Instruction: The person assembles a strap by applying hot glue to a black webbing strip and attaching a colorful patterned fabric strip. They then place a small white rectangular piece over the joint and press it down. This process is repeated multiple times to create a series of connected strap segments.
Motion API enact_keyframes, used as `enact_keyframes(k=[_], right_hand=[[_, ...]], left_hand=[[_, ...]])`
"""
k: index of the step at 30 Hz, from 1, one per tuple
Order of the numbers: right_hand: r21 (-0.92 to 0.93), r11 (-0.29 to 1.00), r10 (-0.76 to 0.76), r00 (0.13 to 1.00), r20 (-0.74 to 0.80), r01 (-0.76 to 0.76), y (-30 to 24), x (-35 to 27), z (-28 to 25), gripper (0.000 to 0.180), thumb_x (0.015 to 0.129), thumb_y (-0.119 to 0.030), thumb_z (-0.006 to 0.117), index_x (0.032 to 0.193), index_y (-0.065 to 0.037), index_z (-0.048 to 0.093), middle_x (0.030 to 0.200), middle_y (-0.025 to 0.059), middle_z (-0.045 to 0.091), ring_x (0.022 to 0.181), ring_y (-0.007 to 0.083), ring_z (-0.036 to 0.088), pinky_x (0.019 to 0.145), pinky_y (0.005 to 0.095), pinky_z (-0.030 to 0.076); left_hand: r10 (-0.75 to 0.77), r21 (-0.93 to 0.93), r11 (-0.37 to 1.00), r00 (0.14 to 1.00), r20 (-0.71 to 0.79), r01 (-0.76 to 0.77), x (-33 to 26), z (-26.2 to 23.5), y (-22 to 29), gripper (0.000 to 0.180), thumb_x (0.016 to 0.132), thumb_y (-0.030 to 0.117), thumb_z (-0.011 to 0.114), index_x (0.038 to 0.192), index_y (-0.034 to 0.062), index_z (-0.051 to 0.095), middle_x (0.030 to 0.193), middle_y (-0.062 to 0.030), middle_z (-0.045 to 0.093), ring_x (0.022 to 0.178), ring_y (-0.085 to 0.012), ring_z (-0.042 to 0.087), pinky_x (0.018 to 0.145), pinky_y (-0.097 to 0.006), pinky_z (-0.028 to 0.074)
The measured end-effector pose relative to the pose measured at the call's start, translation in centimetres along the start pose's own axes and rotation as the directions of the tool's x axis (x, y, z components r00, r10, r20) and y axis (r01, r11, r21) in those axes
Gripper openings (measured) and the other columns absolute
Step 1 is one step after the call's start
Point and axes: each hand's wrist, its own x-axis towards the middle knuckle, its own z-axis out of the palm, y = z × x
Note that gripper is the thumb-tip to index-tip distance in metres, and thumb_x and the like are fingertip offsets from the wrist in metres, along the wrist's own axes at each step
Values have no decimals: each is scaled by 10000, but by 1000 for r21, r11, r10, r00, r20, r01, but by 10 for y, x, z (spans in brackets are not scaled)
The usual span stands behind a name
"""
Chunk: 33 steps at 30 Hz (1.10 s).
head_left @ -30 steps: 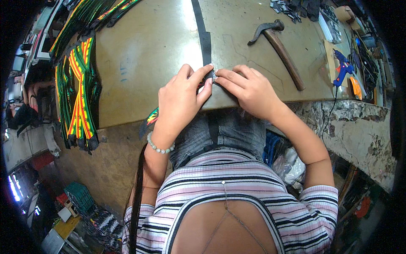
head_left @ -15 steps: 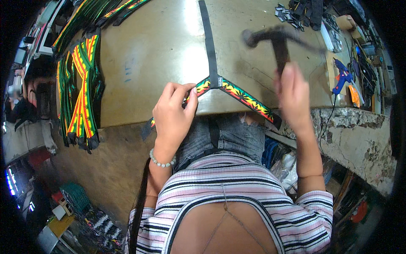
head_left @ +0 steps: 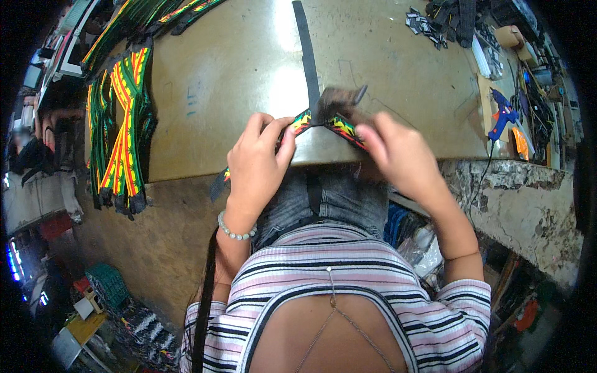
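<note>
A Y-shaped strap lies at the table's near edge, its black tail (head_left: 305, 59) running away from me and its patterned green, yellow and red arms (head_left: 346, 132) spreading toward me. My left hand (head_left: 260, 148) pinches the left arm of the strap just beside the joint. In my right hand (head_left: 401, 152) is a hammer (head_left: 339, 102), blurred by motion, with its head down at the joint where the straps meet. The hammer covers part of that joint, so I cannot tell whether it touches. Most of the hammer's handle is hidden by my fingers.
Bundles of similar patterned straps (head_left: 127, 124) hang over the table's left edge, with more at the far left. At the right lie a blue glue gun (head_left: 502, 115) with a cord, an orange item (head_left: 520, 143) and, farther back, small dark metal pieces (head_left: 426, 28). The table (head_left: 230, 81) ends close to my lap.
My right hand has swung the hammer left and down, from above the table's right side to the strap joint. My left hand keeps its hold on the strap.
</note>
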Motion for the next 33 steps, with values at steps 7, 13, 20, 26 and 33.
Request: enact_keyframes(k=[7,13,20,26,33], right_hand=[[-417,893,-36,897,-440,-169,87,31,-11,395,951,-406,607,1146,-68,666,992,160,681,906,342,666,759,402,531],[623,783,-7,1000,17,-5,23,49,12,412,1004,-372,566,1188,-9,634,1048,132,672,1024,201,613,881,312,479],[864,451,-77,954,289,-225,-13,69,29,265,994,-261,628,1056,-6,668,968,13,679,900,63,586,820,244,485],[821,529,-340,833,437,-215,7,66,23,343,969,-307,661,1149,-15,662,984,-7,666,904,64,577,766,242,481],[797,545,-357,932,-59,260,-2,87,-2,361,869,-148,738,1207,-67,640,1380,108,546,1278,233,499,1092,382,384]], left_hand=[[179,15,983,979,100,-182,14,-5,0,197,906,247,689,974,62,697,859,-84,611,699,-278,636,624,-378,511],[-79,-591,804,997,-1,63,11,0,25,246,1018,197,560,928,-22,627,715,-156,585,620,-214,521,622,-315,448],[175,-215,954,969,-172,-211,4,-4,36,158,913,149,702,837,15,667,745,-134,647,664,-267,623,634,-327,497],[65,-150,987,998,13,-63,18,-23,20,190,853,234,742,936,64,766,817,-113,715,718,-260,629,675,-350,500],[70,-109,991,997,-43,-75,29,19,14,141,863,191,718,822,57,703,781,-129,669,715,-320,647,669,-431,505]])
